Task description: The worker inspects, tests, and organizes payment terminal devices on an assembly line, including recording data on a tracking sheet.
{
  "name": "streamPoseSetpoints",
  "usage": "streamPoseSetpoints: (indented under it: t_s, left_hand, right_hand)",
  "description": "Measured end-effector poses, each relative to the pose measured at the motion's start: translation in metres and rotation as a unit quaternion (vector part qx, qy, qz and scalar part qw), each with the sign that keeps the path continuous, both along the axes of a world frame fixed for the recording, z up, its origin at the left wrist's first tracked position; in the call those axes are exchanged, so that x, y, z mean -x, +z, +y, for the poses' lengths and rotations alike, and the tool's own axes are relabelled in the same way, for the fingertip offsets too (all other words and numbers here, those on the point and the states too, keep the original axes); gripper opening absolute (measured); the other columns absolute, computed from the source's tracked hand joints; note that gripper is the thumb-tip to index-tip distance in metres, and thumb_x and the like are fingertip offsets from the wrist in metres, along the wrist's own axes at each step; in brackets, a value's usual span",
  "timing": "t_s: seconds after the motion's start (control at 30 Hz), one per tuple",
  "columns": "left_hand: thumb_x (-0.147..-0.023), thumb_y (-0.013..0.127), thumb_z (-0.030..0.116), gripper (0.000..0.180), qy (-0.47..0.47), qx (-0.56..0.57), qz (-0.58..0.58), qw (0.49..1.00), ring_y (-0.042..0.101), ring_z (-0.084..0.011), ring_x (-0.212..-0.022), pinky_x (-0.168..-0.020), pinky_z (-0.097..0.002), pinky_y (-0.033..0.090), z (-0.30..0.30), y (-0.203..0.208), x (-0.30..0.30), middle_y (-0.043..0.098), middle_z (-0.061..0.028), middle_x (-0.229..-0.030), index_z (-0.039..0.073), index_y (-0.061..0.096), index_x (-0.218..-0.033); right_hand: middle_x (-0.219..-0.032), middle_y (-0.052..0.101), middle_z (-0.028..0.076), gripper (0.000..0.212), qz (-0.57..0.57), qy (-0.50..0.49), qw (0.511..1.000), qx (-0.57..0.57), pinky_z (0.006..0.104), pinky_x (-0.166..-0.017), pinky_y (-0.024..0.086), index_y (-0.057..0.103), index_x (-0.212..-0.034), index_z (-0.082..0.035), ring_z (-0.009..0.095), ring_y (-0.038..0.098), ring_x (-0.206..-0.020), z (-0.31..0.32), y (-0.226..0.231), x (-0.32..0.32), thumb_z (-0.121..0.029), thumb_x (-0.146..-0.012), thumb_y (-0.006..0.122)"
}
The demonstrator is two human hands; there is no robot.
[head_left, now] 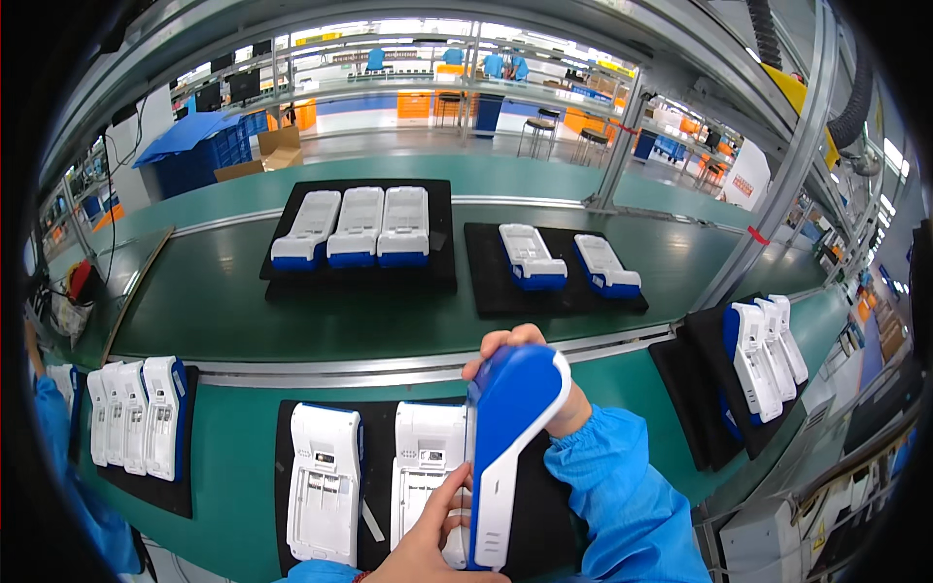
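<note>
A blue-and-white payment terminal (510, 457) stands on edge in front of me, its narrow side toward me. My right hand (571, 408) is closed around its upper end, fingers curling over the blue top. Lower down, my left hand (428, 539) grips it from the left, with fingertips against its face. That face is turned away to the left and mostly hidden. Behind my left hand, another terminal (425, 428) lies on a black foam mat (374, 428) with its open battery bay up. To its left is a similar terminal (324, 486), beside a thin white strip (372, 522).
Black mats with more terminals sit on the green conveyor (214, 301), at the left (139, 418) and at the right (758, 360). A metal rail (389, 372) runs between bench and belt. A metal post (777, 185) rises at right. Another person's blue sleeve (97, 515) shows far left.
</note>
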State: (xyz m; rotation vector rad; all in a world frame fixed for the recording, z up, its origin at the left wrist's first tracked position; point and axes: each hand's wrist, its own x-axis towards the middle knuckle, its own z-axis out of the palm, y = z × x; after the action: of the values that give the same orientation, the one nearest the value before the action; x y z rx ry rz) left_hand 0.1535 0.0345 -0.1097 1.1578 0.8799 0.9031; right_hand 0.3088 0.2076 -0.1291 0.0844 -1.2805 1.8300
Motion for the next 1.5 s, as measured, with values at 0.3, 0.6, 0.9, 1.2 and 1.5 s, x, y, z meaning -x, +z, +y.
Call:
streamPoseSetpoints:
  t_s: [0.3, 0.6, 0.9, 1.2, 1.5]
  left_hand:
    - [-0.065, 0.068, 0.008, 0.08, 0.118, -0.129, 0.092, 0.98, 0.039, -0.0253, -0.11, -0.091, -0.0327, 0.032, -0.005, -0.007, -0.003, 0.038, -0.0189, -0.119, -0.002, 0.019, -0.127]
    - [-0.083, 0.045, 0.003, 0.042, 0.225, -0.062, -0.145, 0.961, 0.048, -0.0164, -0.1, -0.086, -0.0276, 0.038, 0.001, -0.033, 0.007, 0.049, -0.0109, -0.11, -0.002, 0.033, -0.122]
    - [-0.087, 0.044, 0.03, 0.038, 0.074, 0.145, -0.279, 0.946, 0.06, -0.0134, -0.069, -0.059, -0.024, 0.049, 0.004, -0.036, 0.018, 0.06, -0.0064, -0.088, 0.002, 0.045, -0.111]
    - [-0.087, 0.043, 0.029, 0.034, 0.1, 0.202, -0.286, 0.931, 0.06, -0.0132, -0.065, -0.054, -0.022, 0.049, 0.003, -0.035, 0.02, 0.061, -0.0066, -0.083, 0.002, 0.05, -0.106]
    - [-0.089, 0.04, 0.024, 0.03, 0.101, 0.276, -0.315, 0.903, 0.06, -0.0127, -0.07, -0.058, -0.022, 0.049, 0.005, -0.037, 0.024, 0.061, -0.0066, -0.087, 0.002, 0.05, -0.107]
  right_hand:
    - [-0.104, 0.049, 0.012, 0.057, -0.058, -0.052, 0.984, -0.158, 0.037, -0.085, 0.042, 0.05, -0.1, -0.01, 0.026, 0.05, -0.099, -0.029, 0.04, -0.002, -0.002, -0.051, 0.077]
    - [-0.117, 0.048, 0.01, 0.059, -0.255, -0.184, 0.926, -0.211, 0.023, -0.067, 0.041, 0.049, -0.114, -0.005, 0.016, 0.049, -0.095, -0.062, 0.07, -0.011, -0.013, -0.061, 0.074]
    - [-0.11, 0.047, 0.014, 0.049, -0.227, -0.2, 0.905, -0.299, 0.0295, -0.078, 0.041, 0.047, -0.117, -0.001, 0.022, 0.047, -0.097, -0.066, 0.07, -0.002, -0.015, -0.073, 0.065]
    - [-0.109, 0.046, 0.014, 0.041, -0.236, -0.231, 0.895, -0.301, 0.0273, -0.075, 0.042, 0.046, -0.117, 0.0, 0.02, 0.048, -0.092, -0.068, 0.069, 0.001, -0.014, -0.079, 0.056]
    - [-0.107, 0.048, 0.013, 0.041, -0.249, -0.261, 0.889, -0.283, 0.0262, -0.072, 0.042, 0.046, -0.117, 0.0, 0.018, 0.05, -0.085, -0.066, 0.062, 0.006, -0.011, -0.079, 0.056]
